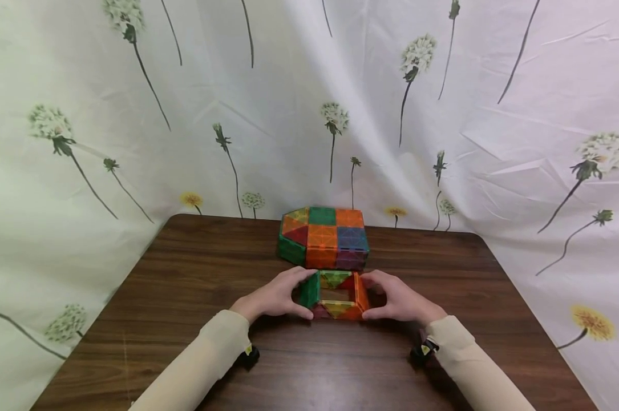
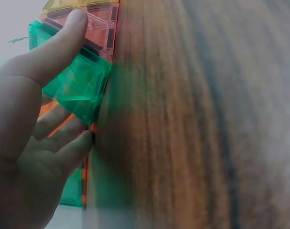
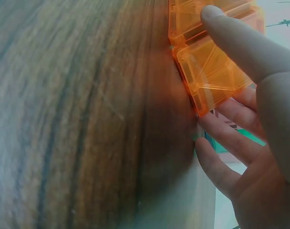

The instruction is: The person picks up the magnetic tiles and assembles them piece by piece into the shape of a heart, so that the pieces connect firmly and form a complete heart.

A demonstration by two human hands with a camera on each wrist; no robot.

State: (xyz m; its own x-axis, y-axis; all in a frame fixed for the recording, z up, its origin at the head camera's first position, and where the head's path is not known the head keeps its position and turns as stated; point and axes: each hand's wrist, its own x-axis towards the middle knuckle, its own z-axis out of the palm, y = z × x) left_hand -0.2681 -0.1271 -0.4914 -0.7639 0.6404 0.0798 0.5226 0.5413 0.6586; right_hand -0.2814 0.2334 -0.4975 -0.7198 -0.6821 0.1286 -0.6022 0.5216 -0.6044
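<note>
A small open-topped frame of translucent magnetic tiles (image 1: 337, 309) stands on the table, its walls green, yellow, red and orange. My left hand (image 1: 274, 294) holds it at the left end, thumb at the near corner and fingers round the far one. In the left wrist view the green end tile (image 2: 90, 90) lies between thumb and fingers. On the opposite side, my right hand (image 1: 403, 298) spans the orange end in the same way. The right wrist view has that orange tile (image 3: 214, 71) within the grip, the thumb on the adjoining front wall.
Just behind the frame sits a larger closed block of magnetic tiles (image 1: 322, 235) in orange, green, red, blue and purple, pointed at its left end. All stand on a dark wooden table (image 1: 201, 268). A white cloth printed with dandelions (image 1: 283, 114) hangs behind the table.
</note>
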